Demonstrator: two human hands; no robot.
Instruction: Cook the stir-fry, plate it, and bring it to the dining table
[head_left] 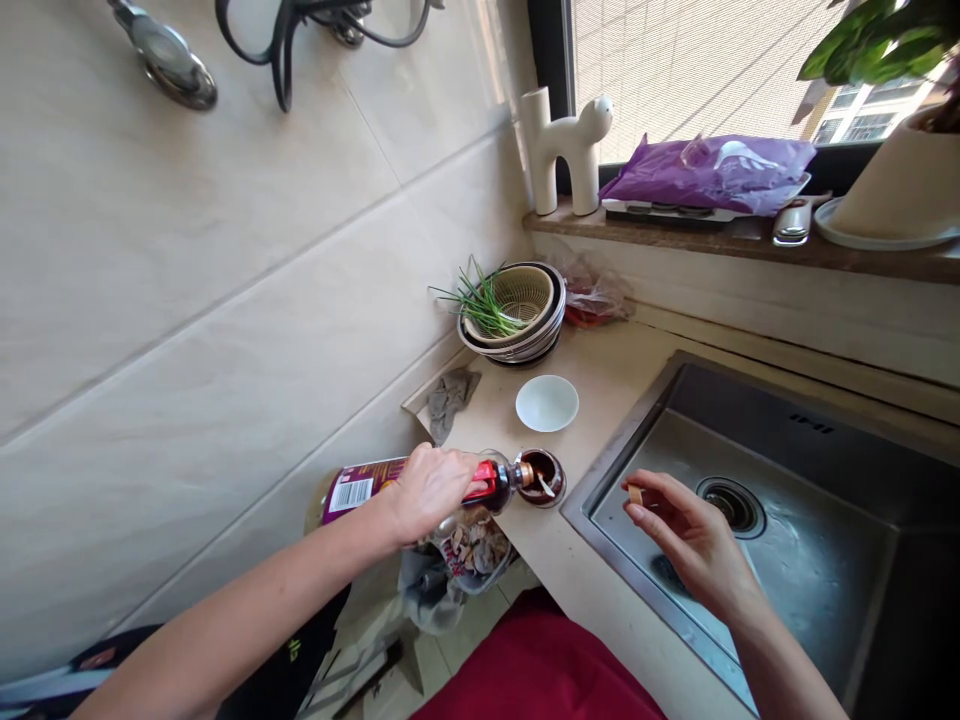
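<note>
My left hand [433,492] is wrapped round the red handle of a large plastic bottle [366,488] with a purple label. The bottle lies tilted nearly flat, its mouth at the opening of a small dark jar [553,466]. A white spoon [546,486] rests inside this jar; I cannot make out whether liquid is flowing. Over the sink's left edge, my right hand [694,548] pinches a small tan cap [635,494] between thumb and fingers. Just behind the jar stands a white bowl [547,403].
Green stalks [486,306] lie in nested baskets [551,335] in the corner. A grey cloth [451,398] hangs at the counter's left edge, above a scrap-filled bin [480,560]. The steel sink [810,560] is at right. A purple package [712,172] and plant pot [900,185] occupy the sill.
</note>
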